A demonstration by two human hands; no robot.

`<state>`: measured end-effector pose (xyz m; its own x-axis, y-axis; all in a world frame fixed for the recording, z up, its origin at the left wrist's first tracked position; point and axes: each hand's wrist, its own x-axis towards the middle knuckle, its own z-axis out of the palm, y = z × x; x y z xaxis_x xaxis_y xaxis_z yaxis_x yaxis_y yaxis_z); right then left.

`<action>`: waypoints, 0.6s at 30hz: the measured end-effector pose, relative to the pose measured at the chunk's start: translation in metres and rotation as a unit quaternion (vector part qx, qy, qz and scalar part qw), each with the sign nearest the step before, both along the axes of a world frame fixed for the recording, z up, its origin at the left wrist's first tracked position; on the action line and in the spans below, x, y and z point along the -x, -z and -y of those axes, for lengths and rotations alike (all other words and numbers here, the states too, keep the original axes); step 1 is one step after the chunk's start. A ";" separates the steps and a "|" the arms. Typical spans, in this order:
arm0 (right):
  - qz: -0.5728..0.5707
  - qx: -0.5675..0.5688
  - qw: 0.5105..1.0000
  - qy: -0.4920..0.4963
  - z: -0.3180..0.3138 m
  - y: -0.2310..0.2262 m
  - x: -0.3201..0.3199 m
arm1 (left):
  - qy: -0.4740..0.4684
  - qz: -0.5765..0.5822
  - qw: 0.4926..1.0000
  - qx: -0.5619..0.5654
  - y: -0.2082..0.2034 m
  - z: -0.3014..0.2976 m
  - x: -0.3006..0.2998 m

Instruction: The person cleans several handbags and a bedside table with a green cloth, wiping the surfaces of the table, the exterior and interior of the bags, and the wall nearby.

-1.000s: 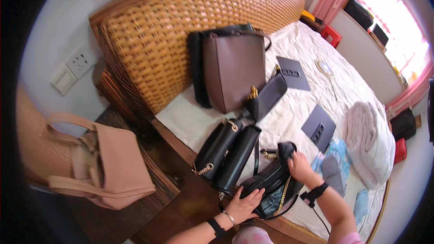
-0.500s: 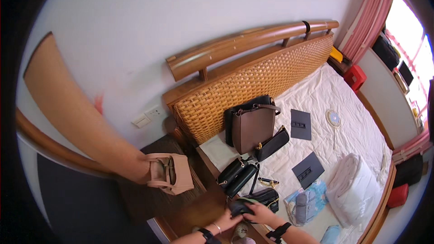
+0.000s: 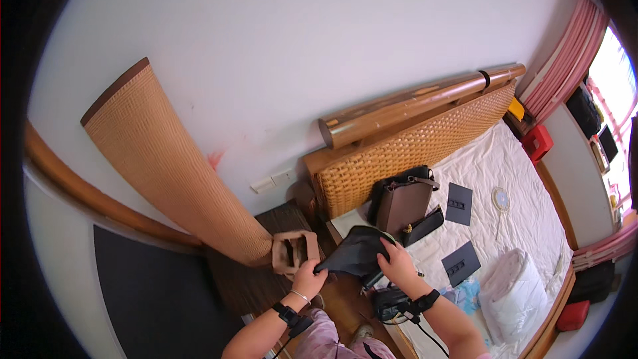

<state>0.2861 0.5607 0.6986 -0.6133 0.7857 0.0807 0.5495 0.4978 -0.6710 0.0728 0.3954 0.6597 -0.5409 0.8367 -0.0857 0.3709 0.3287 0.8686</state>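
My left hand (image 3: 308,282) is closed on the near left corner of a limp black fabric piece (image 3: 352,252) with a thin greenish edge. On its right side my right hand (image 3: 399,268) pinches the same piece. It hangs stretched between both hands above the bed's near corner, hiding part of what lies behind. Close to my left hand, a beige handbag (image 3: 280,252) sits on a dark wooden nightstand (image 3: 242,287). A black handbag (image 3: 388,303) lies below my right forearm. Beyond the fabric stand a brown handbag (image 3: 401,209) and a slim black bag (image 3: 425,226).
A rolled woven mat (image 3: 179,173) leans on the wall at left. Two dark flat sheets (image 3: 460,203), a round fan (image 3: 500,199) and a folded white quilt (image 3: 518,299) lie on the bed. The wicker headboard (image 3: 359,183) runs along the far side.
Both hands have lifted the black piece off the bed's near edge and spread it out between them. My view has shifted, so more of my legs and forearms shows.
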 end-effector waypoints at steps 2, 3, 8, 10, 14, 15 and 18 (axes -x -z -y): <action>0.015 -0.005 1.000 -0.015 -0.003 0.003 0.042 | -0.065 -0.130 0.989 0.003 0.028 -0.002 0.046; 0.034 0.023 0.999 -0.030 -0.008 0.002 0.060 | -0.115 -0.115 0.987 -0.006 0.024 -0.012 0.061; 0.013 0.048 0.998 -0.042 -0.031 0.029 0.154 | -0.233 -0.031 0.970 -0.059 0.040 -0.052 0.148; -0.015 0.027 0.998 -0.047 -0.042 0.044 0.187 | -0.192 -0.020 0.979 -0.070 0.046 -0.059 0.165; 0.034 -0.013 0.999 0.004 -0.053 0.090 0.228 | -0.083 0.006 0.995 -0.051 0.061 -0.070 0.171; 0.095 -0.062 0.993 0.037 -0.052 0.099 0.240 | -0.043 -0.033 0.998 -0.045 0.069 -0.069 0.173; 0.123 -0.171 0.974 -0.078 -0.052 0.130 0.265 | 0.087 0.067 0.994 0.002 0.101 -0.064 0.181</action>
<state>0.0216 0.6127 0.5682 -0.7574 0.6338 0.1569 0.5721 0.7600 -0.3084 -0.1086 0.4594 0.5590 -0.3720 0.9158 -0.1516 0.3032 0.2743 0.9126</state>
